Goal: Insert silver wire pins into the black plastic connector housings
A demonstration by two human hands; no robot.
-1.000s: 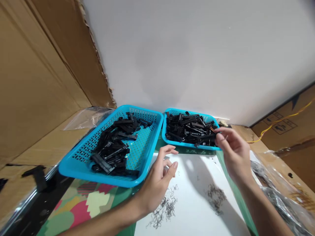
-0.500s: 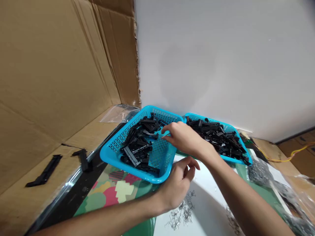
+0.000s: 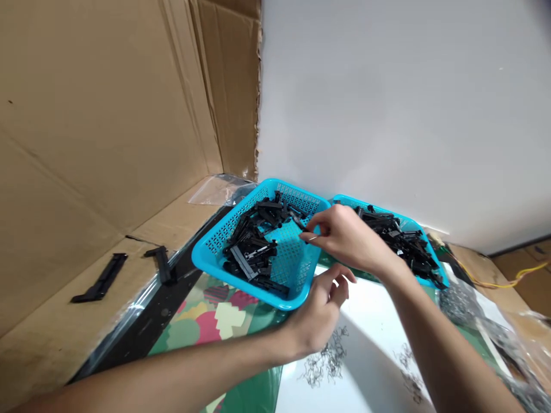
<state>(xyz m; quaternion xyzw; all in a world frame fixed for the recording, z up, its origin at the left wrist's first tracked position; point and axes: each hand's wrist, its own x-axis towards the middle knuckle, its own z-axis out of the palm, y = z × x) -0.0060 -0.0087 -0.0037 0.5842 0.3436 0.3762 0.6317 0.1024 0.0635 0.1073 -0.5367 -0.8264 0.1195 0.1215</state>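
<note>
My right hand (image 3: pixel 342 232) is over the right rim of the left blue basket (image 3: pixel 210 268), thumb and fingers pinched on a dark piece that looks like a black plastic part (image 3: pixel 297 219). Its far end reaches over the basket floor. Lower down, my left hand (image 3: pixel 321 310) is beside the basket's front right corner, above the white sheet (image 3: pixel 365 327). Its fingers are curled in, and whatever they may hold is hidden. Inside the basket, a pile of black plastic parts (image 3: pixel 245 241) lies mostly to the left and back.
A second blue basket (image 3: pixel 435 268), heaped with black parts, stands to the right. Tangled small wire pieces (image 3: pixel 329 355) lie on the white sheet. Two black parts (image 3: pixel 103 278) rest on cardboard at left. A plastic bag (image 3: pixel 458 304) of small metal pieces sits at right.
The view has shifted, so the scene sits further right. A black part now shows at my right fingertips, over the basket's right side. My left hand keeps its curled shape.
</note>
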